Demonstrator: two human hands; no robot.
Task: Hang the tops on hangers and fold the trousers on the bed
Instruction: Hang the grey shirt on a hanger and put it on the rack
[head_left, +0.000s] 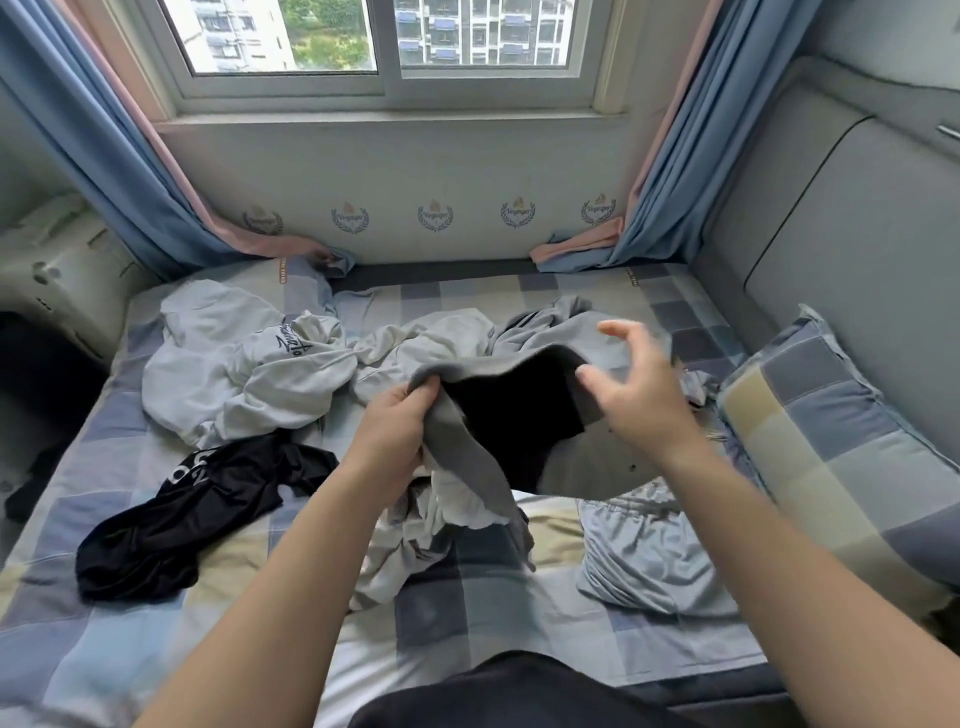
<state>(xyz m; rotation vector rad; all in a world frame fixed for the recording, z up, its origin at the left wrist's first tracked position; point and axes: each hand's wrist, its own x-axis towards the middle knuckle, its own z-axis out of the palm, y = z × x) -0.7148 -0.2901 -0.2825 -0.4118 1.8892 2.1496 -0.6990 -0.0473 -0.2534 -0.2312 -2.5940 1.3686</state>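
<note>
- The left hand (397, 426) grips a bunched edge of a grey garment (467, 457), fingers (415, 397) curled round the cloth and lifting it off the bed (467, 613).
- The right hand (639, 400) hovers at the garment's far edge, fingers spread and loosely bent, gripping nothing.
- The garment's opening gapes dark between the two hands.
- A white sweatshirt with script lettering (249, 374) lies crumpled to the left, a black printed garment (197, 499) just below it.
- A pale blue garment (639, 551) lies beside the checked pillow (841, 452).
</note>
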